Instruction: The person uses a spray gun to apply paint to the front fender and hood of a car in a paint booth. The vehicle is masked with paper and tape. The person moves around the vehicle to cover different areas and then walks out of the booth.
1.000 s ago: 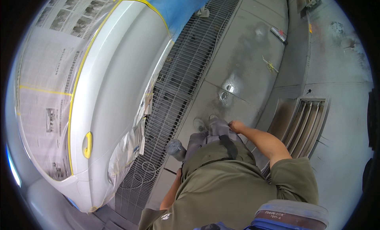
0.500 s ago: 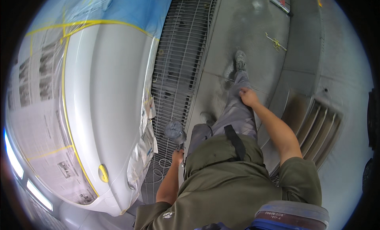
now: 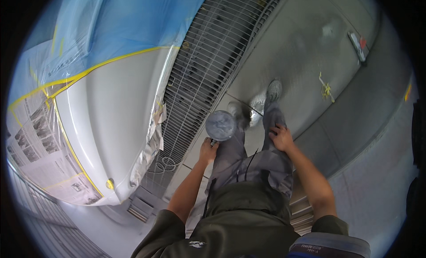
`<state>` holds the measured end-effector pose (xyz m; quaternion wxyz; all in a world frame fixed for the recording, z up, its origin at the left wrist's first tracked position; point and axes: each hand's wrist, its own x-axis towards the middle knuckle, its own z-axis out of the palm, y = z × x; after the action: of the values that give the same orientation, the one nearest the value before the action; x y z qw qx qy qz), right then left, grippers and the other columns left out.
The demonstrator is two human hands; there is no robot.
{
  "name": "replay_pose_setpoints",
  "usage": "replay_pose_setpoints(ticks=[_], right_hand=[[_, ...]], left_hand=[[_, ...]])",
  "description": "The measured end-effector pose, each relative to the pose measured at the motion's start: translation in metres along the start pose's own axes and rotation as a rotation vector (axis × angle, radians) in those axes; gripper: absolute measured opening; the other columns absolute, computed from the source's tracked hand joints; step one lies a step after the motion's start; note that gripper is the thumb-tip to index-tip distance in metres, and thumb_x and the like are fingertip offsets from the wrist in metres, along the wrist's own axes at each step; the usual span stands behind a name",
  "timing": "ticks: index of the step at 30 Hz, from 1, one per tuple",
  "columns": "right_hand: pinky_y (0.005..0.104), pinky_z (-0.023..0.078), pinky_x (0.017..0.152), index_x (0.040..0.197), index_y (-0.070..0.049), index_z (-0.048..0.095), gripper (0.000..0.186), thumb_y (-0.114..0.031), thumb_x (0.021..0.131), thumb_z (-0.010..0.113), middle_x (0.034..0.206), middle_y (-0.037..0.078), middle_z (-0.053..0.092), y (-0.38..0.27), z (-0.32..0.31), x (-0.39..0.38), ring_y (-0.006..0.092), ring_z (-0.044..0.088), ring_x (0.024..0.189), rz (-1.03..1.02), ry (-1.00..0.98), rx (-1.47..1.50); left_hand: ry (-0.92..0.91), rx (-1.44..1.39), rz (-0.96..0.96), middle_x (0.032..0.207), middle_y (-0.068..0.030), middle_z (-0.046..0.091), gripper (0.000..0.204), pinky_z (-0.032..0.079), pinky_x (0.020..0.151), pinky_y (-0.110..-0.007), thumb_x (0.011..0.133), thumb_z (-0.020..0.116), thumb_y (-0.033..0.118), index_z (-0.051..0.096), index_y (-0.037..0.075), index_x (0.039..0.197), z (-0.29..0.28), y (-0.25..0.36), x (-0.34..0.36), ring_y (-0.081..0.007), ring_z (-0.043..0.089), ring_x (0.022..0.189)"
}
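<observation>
My left hand [image 3: 208,150] is closed around the handle of a spray gun [image 3: 214,142], most of which is hidden under its round grey cup [image 3: 220,126]. The gun is held out in front of my left leg. My right hand [image 3: 281,137] rests against my grey trouser leg [image 3: 271,114], fingers somewhat apart and nothing seen in them. To the left stands a pale, glossy car body panel [image 3: 120,98]. Yellow tape [image 3: 102,62] borders it, with blue plastic film [image 3: 137,27] beyond and newspaper [image 3: 37,140] on its left side.
Between the car and me runs a metal floor grate [image 3: 202,58], with a loop of pale hose or cable [image 3: 163,165] over it. A yellow tape clump [image 3: 327,89] and a silver cylindrical object [image 3: 356,47] lie on the floor to the right. Slatted vents [image 3: 301,213] sit near my right side.
My view has turned, and the car appears farther left and tilted. The spray gun has come up and forward with my left hand. My right hand's fingers have spread and my feet have shifted.
</observation>
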<state>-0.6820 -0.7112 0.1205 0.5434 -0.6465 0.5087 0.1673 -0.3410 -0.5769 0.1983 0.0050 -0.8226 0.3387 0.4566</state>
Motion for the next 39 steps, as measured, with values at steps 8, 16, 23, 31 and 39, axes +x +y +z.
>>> replay_pose_setpoints(ticks=[8,16,23,31,39], right_hand=[[0.0511,0.041,0.106,0.122,-0.015,0.069,0.039,-0.035,0.088,0.061,0.132,0.015,0.061,-0.051,-0.131,0.068,0.0365,0.05,0.13,-0.074,0.125,-0.388],[0.0539,0.04,0.107,0.129,-0.016,0.065,0.045,-0.031,0.087,0.064,0.137,0.014,0.059,-0.091,-0.185,0.195,0.035,0.052,0.129,-0.5,-0.284,-0.496],[0.0544,0.04,0.106,0.12,-0.01,0.066,0.036,-0.031,0.094,0.056,0.124,0.019,0.062,-0.054,-0.157,0.258,0.0379,0.058,0.117,-0.738,-0.96,-0.717],[0.065,0.041,0.097,0.113,-0.011,0.07,0.03,-0.025,0.091,0.056,0.119,0.02,0.065,-0.039,-0.207,0.364,0.0362,0.063,0.111,-0.943,-1.368,-1.204],[0.0628,0.046,0.091,0.121,-0.016,0.068,0.035,-0.036,0.094,0.055,0.114,0.017,0.068,0.014,-0.218,0.455,0.0385,0.067,0.1,-1.501,-1.337,-1.109]], left_hand=[[0.047,-0.186,0.187,0.114,-0.02,0.056,0.036,0.049,0.086,-0.049,0.089,0.065,0.026,0.057,-0.006,0.106,-0.035,0.122,0.058,-0.0437,0.059,0.102],[0.201,-0.225,0.191,0.119,-0.0211,0.056,0.049,0.048,0.088,-0.051,0.089,0.065,0.031,0.053,-0.005,0.12,-0.046,0.183,0.16,-0.0456,0.059,0.104],[0.52,-0.311,0.142,0.12,-0.0251,0.055,0.053,0.048,0.088,-0.053,0.088,0.066,0.031,0.051,-0.008,0.121,0.019,0.238,0.272,-0.0472,0.058,0.105],[0.379,-0.497,0.153,0.113,-0.0272,0.054,0.046,0.047,0.086,-0.05,0.085,0.068,0.015,0.05,-0.009,0.119,0.091,0.241,0.392,-0.0485,0.056,0.101],[0.407,-0.52,-0.02,0.115,-0.0261,0.053,0.044,0.047,0.09,-0.048,0.088,0.067,0.017,0.05,-0.009,0.119,0.132,0.234,0.432,-0.0457,0.056,0.107]])
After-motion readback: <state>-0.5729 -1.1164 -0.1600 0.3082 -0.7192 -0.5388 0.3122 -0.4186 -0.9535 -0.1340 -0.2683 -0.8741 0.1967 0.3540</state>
